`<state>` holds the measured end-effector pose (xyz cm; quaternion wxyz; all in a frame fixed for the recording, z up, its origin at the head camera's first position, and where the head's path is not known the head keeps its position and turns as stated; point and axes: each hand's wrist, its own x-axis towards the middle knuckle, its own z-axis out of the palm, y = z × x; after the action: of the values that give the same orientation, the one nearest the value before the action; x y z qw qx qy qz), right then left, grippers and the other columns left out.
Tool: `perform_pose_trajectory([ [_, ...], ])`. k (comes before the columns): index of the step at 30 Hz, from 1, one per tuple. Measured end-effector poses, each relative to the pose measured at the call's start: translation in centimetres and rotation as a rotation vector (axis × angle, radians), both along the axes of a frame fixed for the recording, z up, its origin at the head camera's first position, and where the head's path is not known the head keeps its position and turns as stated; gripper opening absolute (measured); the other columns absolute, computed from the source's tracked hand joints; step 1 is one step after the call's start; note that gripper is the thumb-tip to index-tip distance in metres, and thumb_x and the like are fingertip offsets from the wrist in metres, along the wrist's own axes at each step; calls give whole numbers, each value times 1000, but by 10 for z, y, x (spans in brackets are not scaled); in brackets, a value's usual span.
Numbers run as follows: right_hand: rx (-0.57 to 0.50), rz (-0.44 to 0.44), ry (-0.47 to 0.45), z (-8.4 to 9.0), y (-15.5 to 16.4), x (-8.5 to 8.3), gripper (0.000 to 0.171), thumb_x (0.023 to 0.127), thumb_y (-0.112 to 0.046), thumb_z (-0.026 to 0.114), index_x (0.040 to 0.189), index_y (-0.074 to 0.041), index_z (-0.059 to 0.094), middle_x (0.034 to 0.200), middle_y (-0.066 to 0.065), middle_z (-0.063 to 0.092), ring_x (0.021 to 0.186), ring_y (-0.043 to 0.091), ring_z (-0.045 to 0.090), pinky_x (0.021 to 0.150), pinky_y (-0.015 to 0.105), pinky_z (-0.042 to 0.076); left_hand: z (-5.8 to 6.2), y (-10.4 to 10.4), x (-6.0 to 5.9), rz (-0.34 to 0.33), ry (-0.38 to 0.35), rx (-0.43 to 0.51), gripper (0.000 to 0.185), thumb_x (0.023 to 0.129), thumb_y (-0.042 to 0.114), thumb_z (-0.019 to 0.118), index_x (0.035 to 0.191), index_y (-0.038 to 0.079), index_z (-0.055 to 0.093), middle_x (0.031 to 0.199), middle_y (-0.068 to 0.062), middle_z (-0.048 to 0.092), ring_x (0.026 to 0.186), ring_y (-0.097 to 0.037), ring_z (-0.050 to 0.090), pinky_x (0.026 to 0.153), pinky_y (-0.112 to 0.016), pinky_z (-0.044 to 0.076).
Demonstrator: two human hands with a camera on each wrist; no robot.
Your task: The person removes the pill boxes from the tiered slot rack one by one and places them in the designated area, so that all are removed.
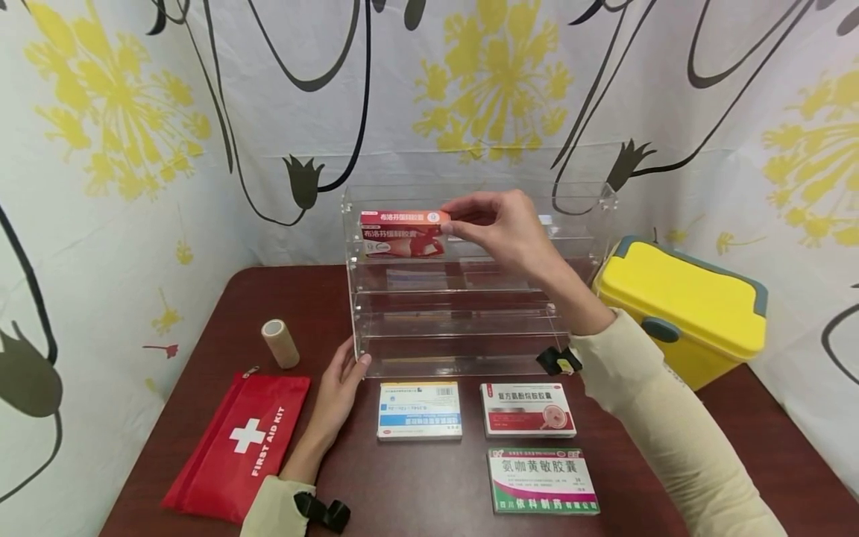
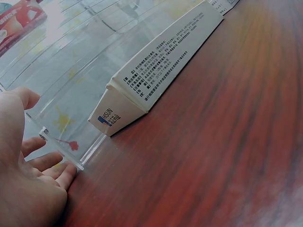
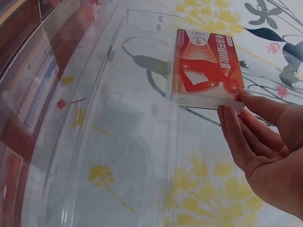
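While the right hand (image 1: 499, 227) pinches the red medicine box (image 1: 403, 233) at the top tier of the clear acrylic shelf (image 1: 470, 313), the box should stay level. The left hand (image 1: 342, 384), fingers relaxed, steadies the shelf's lower corner; it is better to keep it there

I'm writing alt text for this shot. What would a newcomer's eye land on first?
The right hand holding a red medicine box at the top tier of a clear acrylic rack at the table's centre. Then the yellow case at far right and the red first aid pouch at front left.

A dark red-brown wooden table (image 1: 416, 492) stands against white cloth walls (image 1: 101, 186) printed with yellow flowers.
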<state>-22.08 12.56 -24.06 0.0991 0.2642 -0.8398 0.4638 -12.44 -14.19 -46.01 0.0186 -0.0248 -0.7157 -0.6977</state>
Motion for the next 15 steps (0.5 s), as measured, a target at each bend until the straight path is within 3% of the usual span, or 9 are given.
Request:
perform_pose_trajectory([
  [8,-34,14,47,6,-1,5,22,88,-24,75,107,-12,75,98,-3,72,86,8,69,76,26,55,0,0,0,5,-3,-16,57,101,22,58,151,7,34,149,-14,40,137,-23,37,106,-35,36],
  [15,-60,61,45,8,-1,20,21,88,-20,76,106,-10,75,98,-1,73,83,12,69,73,29,56,1,1,0,5,2,-8,57,101,20,57,151,7,34,150,-15,39,138,-24,37,105,-34,37],
])
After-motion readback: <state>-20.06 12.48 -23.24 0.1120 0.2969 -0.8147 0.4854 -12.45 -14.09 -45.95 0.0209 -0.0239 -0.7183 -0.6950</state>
